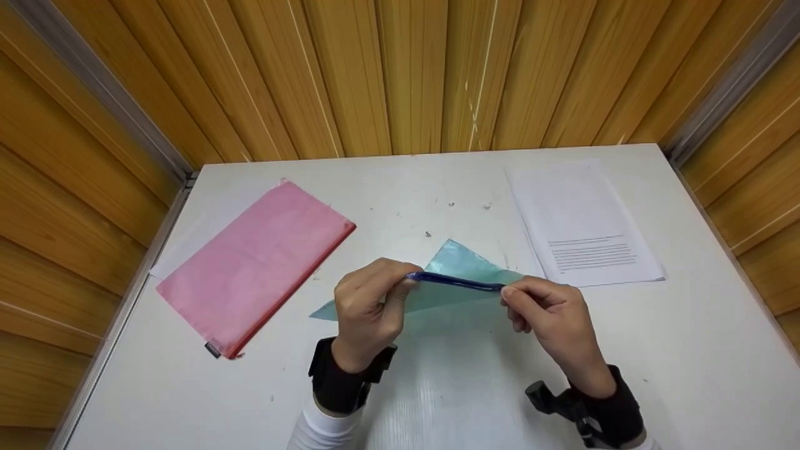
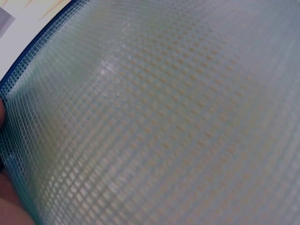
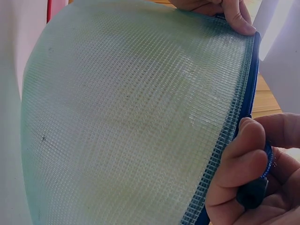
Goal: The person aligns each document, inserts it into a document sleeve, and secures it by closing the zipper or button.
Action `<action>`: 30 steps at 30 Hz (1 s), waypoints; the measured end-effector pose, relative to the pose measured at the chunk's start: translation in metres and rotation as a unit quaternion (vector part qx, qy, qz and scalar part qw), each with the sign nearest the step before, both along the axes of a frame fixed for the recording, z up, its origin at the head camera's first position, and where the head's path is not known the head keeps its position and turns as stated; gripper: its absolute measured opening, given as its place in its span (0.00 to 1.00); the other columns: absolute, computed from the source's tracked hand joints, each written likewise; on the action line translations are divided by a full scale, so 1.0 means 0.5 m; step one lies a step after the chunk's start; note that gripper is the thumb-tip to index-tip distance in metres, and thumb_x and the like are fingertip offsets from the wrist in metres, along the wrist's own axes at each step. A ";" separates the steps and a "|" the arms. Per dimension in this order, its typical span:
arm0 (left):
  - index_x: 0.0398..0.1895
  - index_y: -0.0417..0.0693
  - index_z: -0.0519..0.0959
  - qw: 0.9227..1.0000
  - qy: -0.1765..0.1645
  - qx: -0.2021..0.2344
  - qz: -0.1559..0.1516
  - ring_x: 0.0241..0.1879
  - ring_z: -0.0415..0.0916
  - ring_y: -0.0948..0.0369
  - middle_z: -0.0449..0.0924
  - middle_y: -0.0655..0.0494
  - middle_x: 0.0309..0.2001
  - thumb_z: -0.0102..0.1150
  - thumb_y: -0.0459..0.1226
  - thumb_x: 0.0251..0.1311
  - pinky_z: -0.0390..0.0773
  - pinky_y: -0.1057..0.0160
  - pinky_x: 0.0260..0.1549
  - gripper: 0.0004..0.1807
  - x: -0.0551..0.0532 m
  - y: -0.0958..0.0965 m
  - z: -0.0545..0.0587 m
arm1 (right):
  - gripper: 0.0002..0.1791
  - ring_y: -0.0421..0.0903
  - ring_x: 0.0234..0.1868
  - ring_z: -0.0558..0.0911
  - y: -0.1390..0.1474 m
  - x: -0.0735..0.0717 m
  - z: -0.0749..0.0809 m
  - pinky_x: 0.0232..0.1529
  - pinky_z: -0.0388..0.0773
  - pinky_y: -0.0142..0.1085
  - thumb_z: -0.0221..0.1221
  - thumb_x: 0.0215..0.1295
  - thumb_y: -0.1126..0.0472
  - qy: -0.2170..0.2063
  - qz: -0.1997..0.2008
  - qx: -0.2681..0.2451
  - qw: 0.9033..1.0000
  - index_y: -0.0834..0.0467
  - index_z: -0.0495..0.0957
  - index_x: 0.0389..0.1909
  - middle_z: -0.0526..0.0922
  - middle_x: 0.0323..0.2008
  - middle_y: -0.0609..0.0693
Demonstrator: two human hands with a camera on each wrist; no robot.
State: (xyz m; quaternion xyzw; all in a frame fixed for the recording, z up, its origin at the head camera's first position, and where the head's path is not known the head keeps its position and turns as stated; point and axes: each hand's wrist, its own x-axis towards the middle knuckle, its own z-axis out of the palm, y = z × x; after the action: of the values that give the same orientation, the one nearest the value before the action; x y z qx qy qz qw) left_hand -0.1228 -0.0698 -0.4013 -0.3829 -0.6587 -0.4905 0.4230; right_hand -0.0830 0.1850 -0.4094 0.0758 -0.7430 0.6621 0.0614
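A translucent green mesh zip pouch (image 1: 459, 262) is held up over the white table, its blue zipper edge (image 1: 457, 281) turned upward. My left hand (image 1: 369, 306) pinches the left end of that edge between thumb and fingers. On the right, my right hand (image 1: 553, 312) grips the zipper edge near its other end. The right wrist view shows those fingers (image 3: 243, 159) curled at the blue zipper, with a dark tab (image 3: 253, 192) among them. Mesh (image 2: 164, 117) fills most of the left wrist view, and little of the left hand shows there.
To the left lies a pink pouch (image 1: 256, 269) with a red zipper, partly over a white sheet (image 1: 209, 219). A stack of papers (image 1: 575, 212) with printed lines lies at the back right. Wood-patterned panels (image 1: 412, 75) enclose the white table (image 1: 187, 387).
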 end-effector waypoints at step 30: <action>0.34 0.33 0.87 0.998 0.013 0.040 0.037 0.25 0.84 0.57 0.87 0.45 0.27 0.60 0.36 0.81 0.83 0.64 0.25 0.16 -0.001 -0.024 0.012 | 0.10 0.42 0.19 0.77 0.009 -0.006 0.000 0.22 0.77 0.31 0.63 0.74 0.76 -0.027 -0.038 0.019 0.999 0.66 0.87 0.32 0.79 0.20 0.49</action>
State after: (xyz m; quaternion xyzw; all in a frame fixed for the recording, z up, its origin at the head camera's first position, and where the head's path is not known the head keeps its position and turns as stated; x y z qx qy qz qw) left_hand -0.1234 -0.0817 -0.3952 -0.3472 -0.6465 -0.4957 0.4646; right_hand -0.0861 0.1896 -0.4094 0.0305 -0.7594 0.6466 0.0648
